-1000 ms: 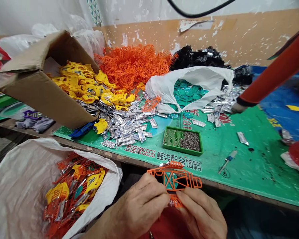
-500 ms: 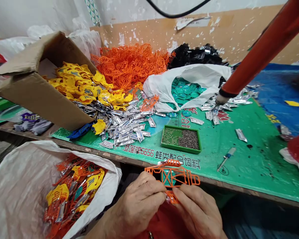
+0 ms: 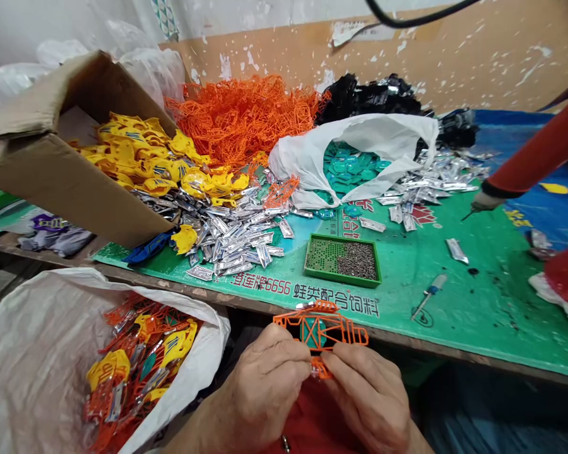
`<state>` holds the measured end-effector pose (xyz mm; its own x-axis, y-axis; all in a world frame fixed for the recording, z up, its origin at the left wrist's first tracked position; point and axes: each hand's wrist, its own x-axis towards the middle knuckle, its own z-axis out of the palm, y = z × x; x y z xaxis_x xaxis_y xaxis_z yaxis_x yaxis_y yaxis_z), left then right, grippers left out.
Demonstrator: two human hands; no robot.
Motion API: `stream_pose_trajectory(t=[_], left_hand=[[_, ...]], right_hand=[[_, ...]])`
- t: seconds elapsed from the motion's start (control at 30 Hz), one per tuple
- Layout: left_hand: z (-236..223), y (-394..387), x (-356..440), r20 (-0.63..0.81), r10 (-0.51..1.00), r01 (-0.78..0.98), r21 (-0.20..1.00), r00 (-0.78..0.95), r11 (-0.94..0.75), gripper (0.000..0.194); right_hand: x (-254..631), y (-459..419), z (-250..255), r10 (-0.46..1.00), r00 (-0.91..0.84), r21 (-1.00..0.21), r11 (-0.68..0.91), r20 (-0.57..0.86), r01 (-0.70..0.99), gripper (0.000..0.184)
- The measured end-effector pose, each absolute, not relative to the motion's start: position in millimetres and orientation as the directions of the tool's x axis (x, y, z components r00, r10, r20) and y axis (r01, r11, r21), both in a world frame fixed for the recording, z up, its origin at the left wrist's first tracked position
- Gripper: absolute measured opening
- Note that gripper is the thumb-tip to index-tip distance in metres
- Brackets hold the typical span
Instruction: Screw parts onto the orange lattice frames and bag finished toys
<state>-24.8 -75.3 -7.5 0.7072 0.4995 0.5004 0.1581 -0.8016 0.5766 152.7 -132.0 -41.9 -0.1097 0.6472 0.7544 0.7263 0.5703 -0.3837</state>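
Delicately pinched: orange frame [image 3: 332,333] at six o'clock

Fingertips of left hand [image 3: 267,372] and right hand [image 3: 372,391] grip its near side, before the table edge [image 3: 454,361]. Likely light, springy; thin struts could snap, so hold thicker bars. Room seems best toward two o'clock, between tray [image 3: 343,278] and screwdriver [image 3: 428,297].
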Motion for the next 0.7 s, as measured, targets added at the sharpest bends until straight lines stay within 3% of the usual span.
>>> stream_pose_trajectory(t=[0.17, 0.33, 0.7], left_hand=[[-11.8, -75.2, -24.9, 0.55, 0.514, 0.135, 0.586, 0.658, -0.799, 0.023], [-9.3, -76.7, -27.6, 0.478, 0.508, 0.188, 0.569, 0.717, -0.801, 0.025], [-10.3, -79.4, -25.4, 0.481, 0.496, 0.171, 0.571, 0.723, -0.803, 0.027]], right_hand=[[148.0, -131.6, -41.2, 0.673, -0.103, -0.409, 0.555, 0.732, 0.724, 0.014], [145.8, -130.4, -39.7, 0.681, -0.137, -0.431, 0.593, 0.72, 0.68, 0.017], [157.3, -127.6, -33.2, 0.7, -0.345, -0.439, 0.681, 0.625, 0.587, 0.024]])
